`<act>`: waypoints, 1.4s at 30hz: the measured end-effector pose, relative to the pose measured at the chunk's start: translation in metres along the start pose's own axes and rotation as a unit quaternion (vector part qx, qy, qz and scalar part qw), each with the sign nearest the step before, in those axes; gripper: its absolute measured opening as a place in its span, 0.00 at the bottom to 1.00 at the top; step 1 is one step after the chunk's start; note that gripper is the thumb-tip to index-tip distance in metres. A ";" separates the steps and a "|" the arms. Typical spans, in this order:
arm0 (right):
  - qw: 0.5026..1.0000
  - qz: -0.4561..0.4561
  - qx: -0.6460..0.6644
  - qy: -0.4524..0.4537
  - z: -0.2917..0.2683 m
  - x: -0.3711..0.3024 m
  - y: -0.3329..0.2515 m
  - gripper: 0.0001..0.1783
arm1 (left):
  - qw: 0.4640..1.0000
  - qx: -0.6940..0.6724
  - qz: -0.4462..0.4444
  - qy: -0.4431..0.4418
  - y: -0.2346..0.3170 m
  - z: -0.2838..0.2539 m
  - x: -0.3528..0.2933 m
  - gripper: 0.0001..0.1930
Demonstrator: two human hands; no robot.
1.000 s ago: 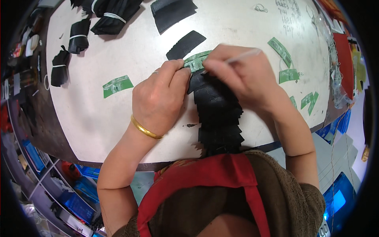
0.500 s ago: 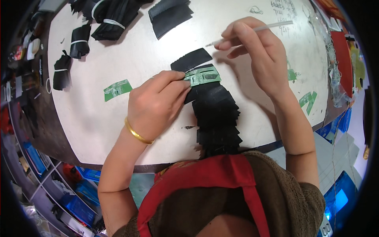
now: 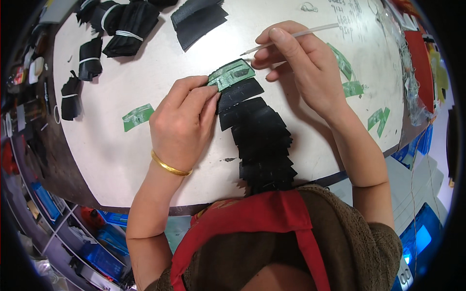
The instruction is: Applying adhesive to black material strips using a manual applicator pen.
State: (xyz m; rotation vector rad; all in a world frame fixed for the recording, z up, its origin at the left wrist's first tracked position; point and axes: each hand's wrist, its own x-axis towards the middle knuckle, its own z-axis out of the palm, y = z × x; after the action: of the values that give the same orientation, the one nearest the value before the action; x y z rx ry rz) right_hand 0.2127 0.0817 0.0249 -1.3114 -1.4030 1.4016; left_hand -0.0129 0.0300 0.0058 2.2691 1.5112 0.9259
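My left hand (image 3: pixel 182 111) is closed on the left end of a green marking template (image 3: pixel 227 77), with thumb and fingers pinching its edge. Slots are cut in this template, and it lies over the farthest black fabric piece, which it mostly covers. Between thumb and fingers my right hand (image 3: pixel 308 72) holds a thin pale pen refill (image 3: pixel 310 30). Its tip hovers just beyond the template's far right corner; whether it touches anything I cannot tell. From the template toward me runs a row of overlapping black fabric pieces (image 3: pixel 259 128) with jagged edges.
Rubber-banded black fabric bundles (image 3: pixel 133 29) lie at the far left, and a loose black stack (image 3: pixel 199 22) at the back. Other green templates (image 3: pixel 138 117) rest on the white tabletop (image 3: pixel 116 169), several to the right. Clear plastic scraps (image 3: pixel 412 97) line the right edge.
My left hand has shifted the green template away from me, off one fabric piece and onto the farther one. The right hand with the refill has moved slightly left.
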 end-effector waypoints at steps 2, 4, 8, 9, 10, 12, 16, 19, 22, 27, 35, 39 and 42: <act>1.000 -0.005 0.003 -0.001 -0.001 0.001 0.003 0.21 | 1.000 -0.002 -0.006 0.000 0.000 0.000 0.001 0.07; 1.000 -0.010 0.006 -0.004 -0.001 0.001 0.004 0.21 | 1.000 0.003 0.003 0.000 -0.001 0.000 0.001 0.07; 1.000 -0.014 0.008 -0.008 -0.001 0.001 0.004 0.22 | 1.000 0.004 -0.003 0.000 0.000 0.000 0.002 0.07; 1.000 -0.015 0.010 -0.008 -0.001 0.001 0.005 0.22 | 1.000 0.003 -0.005 0.000 0.000 0.000 0.002 0.07; 1.000 -0.014 0.010 -0.007 -0.001 0.001 0.005 0.22 | 1.000 0.002 -0.007 0.000 0.000 0.001 0.002 0.07; 1.000 -0.017 0.012 -0.009 -0.001 0.002 0.007 0.22 | 1.000 0.001 -0.008 -0.001 0.000 0.001 0.003 0.07; 1.000 -0.011 0.006 -0.010 -0.001 0.002 0.006 0.21 | 1.000 -0.002 0.008 0.001 -0.003 0.001 0.005 0.07; 1.000 -0.005 -0.004 -0.009 0.003 0.002 0.003 0.21 | 1.000 -0.003 0.007 -0.009 -0.005 -0.001 0.006 0.07; 0.981 -0.140 -0.135 -0.010 0.007 0.004 -0.001 0.20 | 1.000 -0.007 0.000 -0.022 -0.005 -0.002 0.008 0.07; 0.919 -0.260 -0.283 -0.092 0.028 0.016 0.002 0.14 | 1.000 -0.013 0.008 -0.003 -0.007 0.000 0.008 0.06; 0.919 -0.278 -0.279 -0.009 0.015 0.007 0.006 0.11 | 1.000 -0.004 0.025 0.003 -0.005 0.003 0.008 0.05; 0.888 -0.319 -0.331 -0.036 0.026 0.003 0.007 0.10 | 1.000 0.009 0.016 0.003 -0.004 0.002 0.007 0.05; 0.855 -0.339 -0.388 -0.059 0.018 0.001 0.006 0.09 | 1.000 0.020 0.010 -0.011 -0.002 0.000 0.007 0.06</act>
State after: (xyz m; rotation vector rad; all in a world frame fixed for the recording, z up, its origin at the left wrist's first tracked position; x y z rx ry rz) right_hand 0.1961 0.0779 0.0169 -0.9810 -2.3560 0.4288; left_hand -0.0123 0.0371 0.0076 2.3192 1.5148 0.8812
